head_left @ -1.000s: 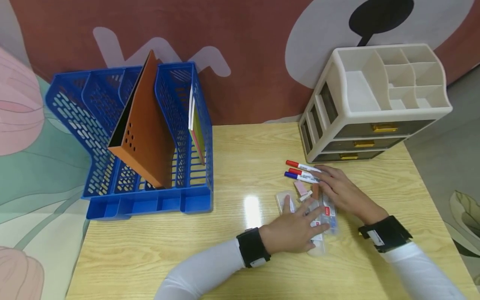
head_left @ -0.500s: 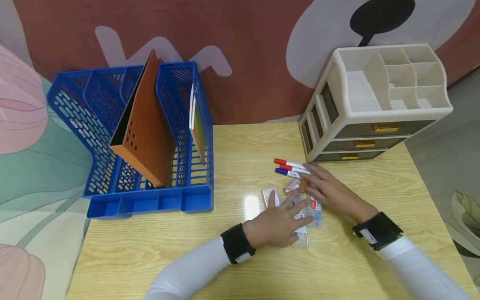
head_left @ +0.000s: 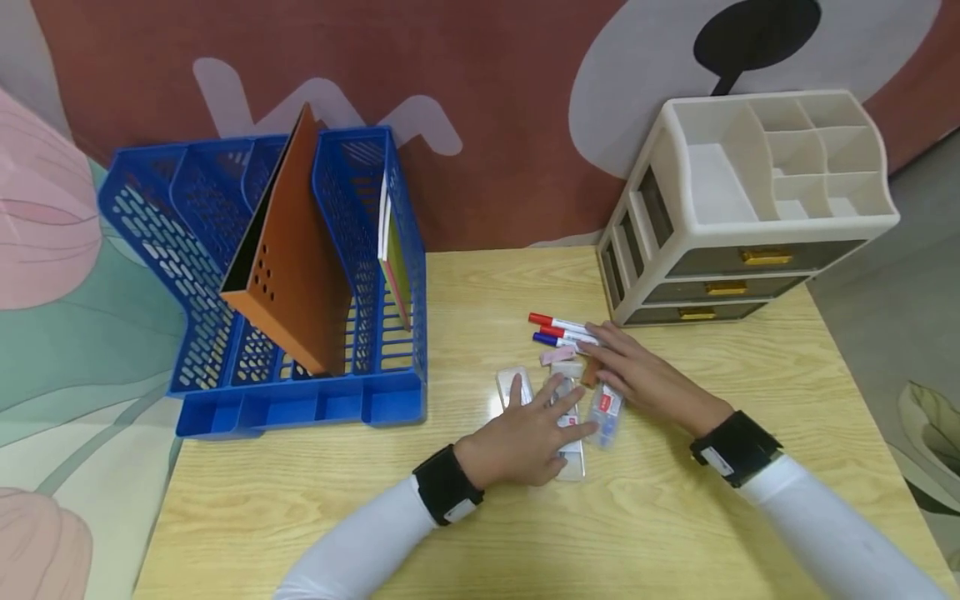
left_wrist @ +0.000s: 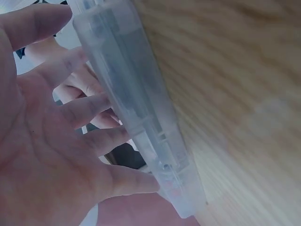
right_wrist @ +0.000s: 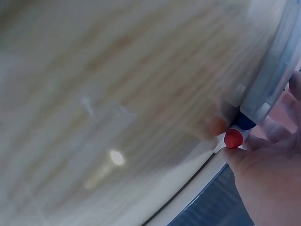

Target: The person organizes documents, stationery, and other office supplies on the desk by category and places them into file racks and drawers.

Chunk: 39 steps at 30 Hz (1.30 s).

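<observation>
With fingers spread, my left hand (head_left: 517, 442) rests over clear plastic cases, one at its left (head_left: 512, 379) and a longer one (head_left: 572, 467) under the fingers. In the left wrist view the fingertips touch a translucent case (left_wrist: 136, 84). My right hand (head_left: 637, 367) lies with extended fingers against the ends of two red-capped markers (head_left: 558, 322) and a blue-capped marker (head_left: 551, 339). Beside its fingers are a pink eraser (head_left: 557, 356), a whitish block (head_left: 566, 368), a brown block (head_left: 590, 372) and a clear packet (head_left: 606, 412) with a red label. The palm hides the cases partly.
At the left stands a blue file rack (head_left: 300, 404) holding an orange folder (head_left: 300, 250) and thin booklets (head_left: 393, 258). A cream drawer organizer (head_left: 795, 229) stands at the back right, just behind the right hand. Wood-grain tabletop (head_left: 480, 300) lies between them.
Both hands have slid left across the table. The markers, erasers, blocks and clear cases have moved left along with them, and the pink eraser and whitish block have turned.
</observation>
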Each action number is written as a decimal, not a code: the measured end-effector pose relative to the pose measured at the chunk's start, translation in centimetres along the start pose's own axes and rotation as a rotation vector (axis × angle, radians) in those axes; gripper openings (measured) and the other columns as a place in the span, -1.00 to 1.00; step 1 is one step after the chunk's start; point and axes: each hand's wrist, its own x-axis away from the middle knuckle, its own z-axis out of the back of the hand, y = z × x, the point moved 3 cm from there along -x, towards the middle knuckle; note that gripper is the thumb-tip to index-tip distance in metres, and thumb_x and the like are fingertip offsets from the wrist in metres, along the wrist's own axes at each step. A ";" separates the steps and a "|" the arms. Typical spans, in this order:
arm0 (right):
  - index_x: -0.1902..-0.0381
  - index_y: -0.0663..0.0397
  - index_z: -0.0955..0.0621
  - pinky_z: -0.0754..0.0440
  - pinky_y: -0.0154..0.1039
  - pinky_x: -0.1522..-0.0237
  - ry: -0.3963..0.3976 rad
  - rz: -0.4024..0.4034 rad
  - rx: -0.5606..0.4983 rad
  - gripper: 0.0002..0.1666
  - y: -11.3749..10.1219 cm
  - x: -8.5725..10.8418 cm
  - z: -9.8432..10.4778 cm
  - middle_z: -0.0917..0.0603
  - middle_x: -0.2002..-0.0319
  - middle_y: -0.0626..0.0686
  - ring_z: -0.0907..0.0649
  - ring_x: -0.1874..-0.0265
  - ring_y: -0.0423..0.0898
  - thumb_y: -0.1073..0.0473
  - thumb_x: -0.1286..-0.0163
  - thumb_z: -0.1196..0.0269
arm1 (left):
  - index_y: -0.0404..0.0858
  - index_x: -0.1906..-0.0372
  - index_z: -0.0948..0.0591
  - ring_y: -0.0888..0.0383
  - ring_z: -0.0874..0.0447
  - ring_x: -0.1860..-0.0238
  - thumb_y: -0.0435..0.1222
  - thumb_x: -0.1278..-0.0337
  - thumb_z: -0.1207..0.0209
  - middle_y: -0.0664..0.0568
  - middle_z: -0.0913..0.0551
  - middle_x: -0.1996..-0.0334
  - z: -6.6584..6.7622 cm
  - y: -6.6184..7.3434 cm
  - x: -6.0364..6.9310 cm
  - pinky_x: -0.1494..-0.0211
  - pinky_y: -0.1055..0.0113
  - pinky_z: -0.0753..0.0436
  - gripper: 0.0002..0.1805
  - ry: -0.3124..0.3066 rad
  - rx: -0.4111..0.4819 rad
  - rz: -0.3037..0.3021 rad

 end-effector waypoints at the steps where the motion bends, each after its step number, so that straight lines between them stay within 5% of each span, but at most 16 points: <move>1: -0.54 -0.16 -0.40 -0.23 0.36 -0.50 0.003 0.006 0.005 -0.38 -0.1 -0.2 0.0 -0.16 -0.65 0.12 -0.08 -0.63 0.28 0.08 -0.58 -0.20 | 0.32 -0.61 -0.18 -0.18 0.26 -0.70 0.10 -0.45 -0.12 0.04 0.12 -0.71 0.0 -0.2 0.1 -0.45 -0.57 -0.05 -0.29 0.001 0.009 0.003; 10: -0.51 -0.03 -0.44 -0.34 0.37 -0.43 0.065 0.106 0.046 -0.39 -0.8 -2.1 -0.2 -0.23 -0.60 0.21 -0.19 -0.56 0.39 0.15 -0.55 -0.23 | 0.31 -0.58 -0.24 -0.21 0.24 -0.69 0.04 -0.42 -0.18 0.01 0.06 -0.70 0.3 -1.9 1.0 -0.43 -0.60 -0.02 -0.30 0.025 0.081 0.036; 25: -0.58 -0.12 -0.34 -0.22 0.36 -0.51 -0.015 0.083 0.017 -0.37 -1.3 -4.8 -0.3 -0.11 -0.66 0.13 -0.08 -0.62 0.31 0.04 -0.63 -0.12 | 0.26 -0.55 -0.35 -0.21 0.17 -0.69 -0.02 -0.41 -0.18 0.01 -0.05 -0.68 0.5 -4.3 2.0 -0.46 -0.57 0.01 -0.35 0.108 0.086 0.038; 32: -0.55 0.00 -0.37 -0.15 0.36 -0.54 0.027 0.072 -0.004 -0.38 -1.7 -4.5 0.3 -0.19 -0.63 0.18 -0.13 -0.61 0.29 0.05 -0.62 -0.14 | 0.28 -0.56 -0.33 -0.20 0.23 -0.69 0.00 -0.43 -0.15 0.02 -0.02 -0.69 0.3 -5.0 2.3 -0.53 -0.51 0.05 -0.35 0.143 0.067 0.032; 39: -0.47 0.15 -0.44 -0.36 0.34 -0.43 0.174 0.026 -0.040 -0.42 -1.6 -1.6 1.8 -0.35 -0.53 0.25 -0.35 -0.50 0.30 0.16 -0.57 -0.20 | 0.23 -0.62 -0.21 -0.24 0.22 -0.69 0.21 -0.46 -0.03 -0.01 0.05 -0.70 0.8 -5.8 3.0 -0.55 -0.47 0.03 -0.29 0.215 0.142 0.120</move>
